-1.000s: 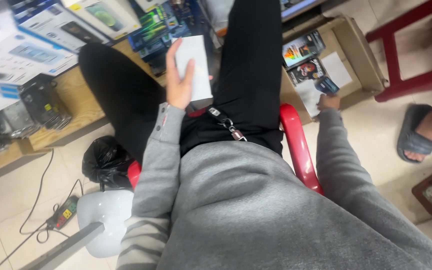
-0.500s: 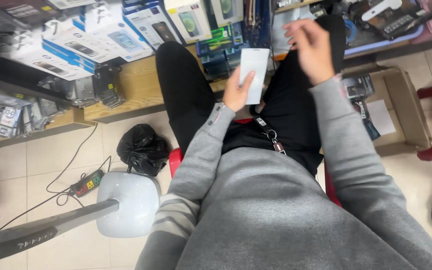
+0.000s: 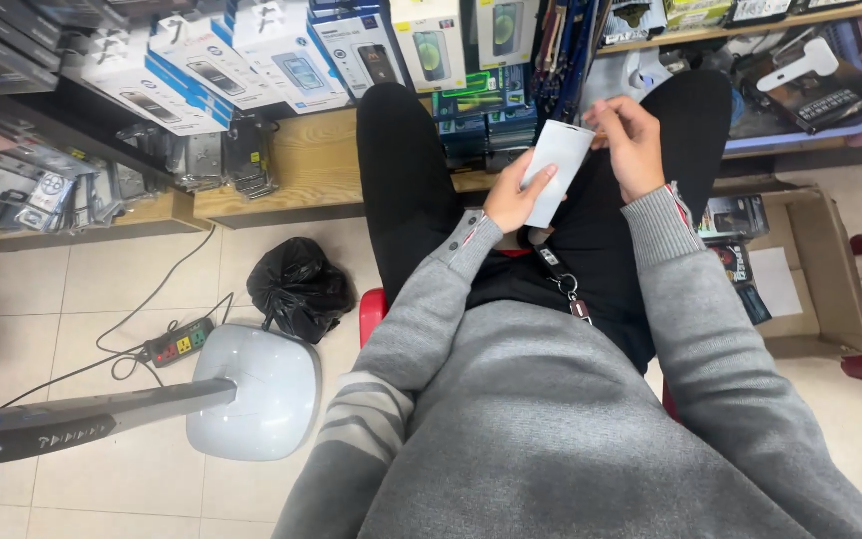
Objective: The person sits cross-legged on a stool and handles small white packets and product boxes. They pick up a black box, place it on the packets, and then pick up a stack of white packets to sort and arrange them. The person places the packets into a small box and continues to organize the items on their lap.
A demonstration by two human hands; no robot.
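Observation:
I sit on a red chair (image 3: pixel 372 309) in a grey sweater and black trousers. My left hand (image 3: pixel 515 195) grips a flat white packet (image 3: pixel 557 168) by its lower edge, holding it up over my lap. My right hand (image 3: pixel 634 142) is at the packet's top right corner, fingers curled and pinching there. A key clip (image 3: pixel 561 284) hangs at my waist below the packet.
Wooden shelves (image 3: pixel 316 165) ahead carry several boxed phone accessories and hanging cases. A black plastic bag (image 3: pixel 298 286), a power strip (image 3: pixel 179 342) with cables and a white fan base (image 3: pixel 251 404) lie on the tiled floor at left. An open cardboard box (image 3: pixel 815 284) sits right.
My right hand came up from the cardboard box on the right and reached the packet's top corner. My view swung left, showing more shelves and the fan base.

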